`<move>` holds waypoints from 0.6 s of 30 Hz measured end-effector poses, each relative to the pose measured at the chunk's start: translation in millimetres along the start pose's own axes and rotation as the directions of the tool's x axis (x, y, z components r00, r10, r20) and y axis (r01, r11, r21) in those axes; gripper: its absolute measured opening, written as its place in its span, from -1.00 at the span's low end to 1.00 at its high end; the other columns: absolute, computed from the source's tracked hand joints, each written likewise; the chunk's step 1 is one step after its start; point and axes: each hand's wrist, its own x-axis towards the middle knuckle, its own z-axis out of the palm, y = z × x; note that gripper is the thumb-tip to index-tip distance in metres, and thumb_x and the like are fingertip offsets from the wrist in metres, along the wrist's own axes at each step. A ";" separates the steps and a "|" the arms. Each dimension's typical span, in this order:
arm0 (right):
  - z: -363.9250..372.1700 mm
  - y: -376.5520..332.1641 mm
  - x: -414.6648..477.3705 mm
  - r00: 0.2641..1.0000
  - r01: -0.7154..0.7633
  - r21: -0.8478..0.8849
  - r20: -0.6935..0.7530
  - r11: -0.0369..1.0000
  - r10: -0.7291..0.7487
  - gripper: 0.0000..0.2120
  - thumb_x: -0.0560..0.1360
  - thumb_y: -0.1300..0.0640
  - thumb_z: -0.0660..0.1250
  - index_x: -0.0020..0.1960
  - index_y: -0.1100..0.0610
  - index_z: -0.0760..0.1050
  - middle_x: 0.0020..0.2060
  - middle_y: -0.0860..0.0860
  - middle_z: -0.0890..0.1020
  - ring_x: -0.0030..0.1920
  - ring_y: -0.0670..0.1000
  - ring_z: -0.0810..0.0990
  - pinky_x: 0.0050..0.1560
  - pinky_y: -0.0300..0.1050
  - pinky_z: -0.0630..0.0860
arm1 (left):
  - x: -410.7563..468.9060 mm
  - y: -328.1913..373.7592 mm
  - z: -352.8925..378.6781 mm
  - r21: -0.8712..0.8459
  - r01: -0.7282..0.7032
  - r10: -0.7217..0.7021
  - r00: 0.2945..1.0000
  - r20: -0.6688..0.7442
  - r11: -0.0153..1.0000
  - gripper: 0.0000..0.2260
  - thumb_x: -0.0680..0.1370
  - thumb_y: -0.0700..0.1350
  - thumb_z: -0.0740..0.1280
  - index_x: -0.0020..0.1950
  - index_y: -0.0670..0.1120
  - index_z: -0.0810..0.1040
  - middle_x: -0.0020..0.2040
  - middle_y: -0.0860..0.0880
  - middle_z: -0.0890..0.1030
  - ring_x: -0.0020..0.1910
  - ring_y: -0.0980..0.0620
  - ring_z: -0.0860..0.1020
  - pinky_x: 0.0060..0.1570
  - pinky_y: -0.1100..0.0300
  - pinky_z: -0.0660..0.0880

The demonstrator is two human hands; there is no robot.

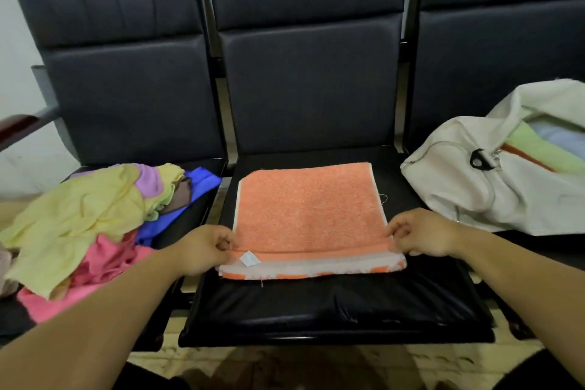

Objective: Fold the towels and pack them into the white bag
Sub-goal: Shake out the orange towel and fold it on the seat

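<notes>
Left hand (205, 247) and right hand (421, 236) pinch the towel (310, 209) by its near corners, mid-fold. Probably one more fold, then the bag (468, 190) at three o'clock.

White bag (493, 193) cropped at right edge; folded towels (538, 146) inside mostly hidden. Towel pile (79, 215) cropped at left edge. Label (249, 258) on orange towel (310, 209) too small to read.

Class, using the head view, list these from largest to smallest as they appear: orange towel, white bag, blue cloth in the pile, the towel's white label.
1-2. The orange towel and white bag look alike; the bag runs off frame, so unranked.
3. The blue cloth, partly buried.
4. The label.
</notes>
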 end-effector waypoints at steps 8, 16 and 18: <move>-4.5 -9.2 45.2 0.989 0.066 -0.082 -0.129 0.994 -0.077 -0.75 0.47 0.09 0.53 0.08 -0.15 0.60 -0.08 -0.15 0.68 -0.06 -0.21 0.64 -0.07 -0.36 0.45 | 38.8 13.9 -9.1 0.035 0.042 -0.036 0.987 -0.159 0.998 -0.77 0.50 -0.08 0.50 0.11 0.10 0.59 -0.07 0.02 0.66 -0.12 0.12 0.62 -0.10 0.25 0.49; -13.5 -30.5 126.2 0.902 0.110 -0.047 -0.415 0.993 -0.120 -0.71 0.54 0.09 0.44 0.25 -0.02 0.59 0.15 -0.06 0.61 0.07 -0.11 0.57 0.07 -0.22 0.44 | 124.8 20.2 -25.7 -0.202 0.124 -0.195 0.904 -0.381 0.972 -0.58 0.55 -0.02 0.45 0.37 -0.08 0.48 0.14 -0.05 0.64 0.14 -0.09 0.60 0.13 0.06 0.51; -13.8 -31.3 142.9 0.881 0.157 -0.097 -0.436 0.983 -0.184 -0.67 0.56 0.12 0.41 0.32 0.01 0.56 0.21 -0.05 0.57 0.09 -0.12 0.56 0.12 -0.23 0.44 | 145.6 24.1 -28.0 -0.244 0.143 -0.236 0.880 -0.413 0.959 -0.59 0.53 -0.03 0.48 0.34 -0.10 0.51 0.14 -0.04 0.61 0.15 -0.07 0.58 0.15 0.07 0.50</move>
